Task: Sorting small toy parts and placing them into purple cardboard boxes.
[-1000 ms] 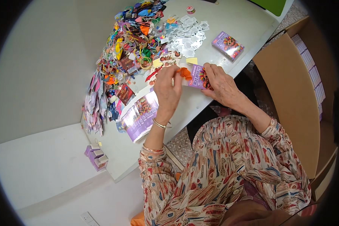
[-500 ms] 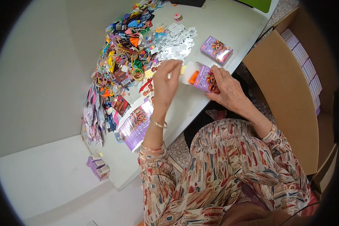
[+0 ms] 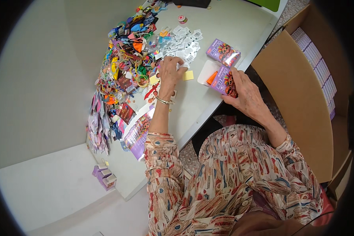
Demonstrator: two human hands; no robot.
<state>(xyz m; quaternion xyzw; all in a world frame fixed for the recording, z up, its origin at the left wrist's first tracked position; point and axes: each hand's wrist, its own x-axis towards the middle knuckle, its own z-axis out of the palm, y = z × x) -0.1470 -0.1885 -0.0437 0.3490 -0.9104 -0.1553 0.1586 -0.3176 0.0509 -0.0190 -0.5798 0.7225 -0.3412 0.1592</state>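
My right hand [image 3: 246, 92] grips a small purple printed carton [image 3: 225, 83] near the table's front edge. The carton's white end flap [image 3: 205, 72] stands open toward the left, and an orange piece [image 3: 212, 77] shows in its mouth. My left hand [image 3: 170, 70] reaches down at the near edge of a pile of small white printed packets [image 3: 182, 44]. Its fingers are curved, with thumb and forefinger apart and white packets beneath them. Right beside its thumb lies a yellow slip [image 3: 188, 75]. Another purple carton [image 3: 223, 52] rests just beyond the held one.
A heap of colourful small trinkets [image 3: 126, 65] runs along the wall side. Flat purple cartons [image 3: 139, 133] lie left of my left forearm. A large cardboard box [image 3: 291, 98] filled with purple cartons stands at the right. A purple-and-white object [image 3: 104, 177] sits at the lower left.
My left hand has moved away from the carton's mouth, left and farther out to the white packets. The yellow slip now shows whole. My right hand and its carton shifted slightly right.
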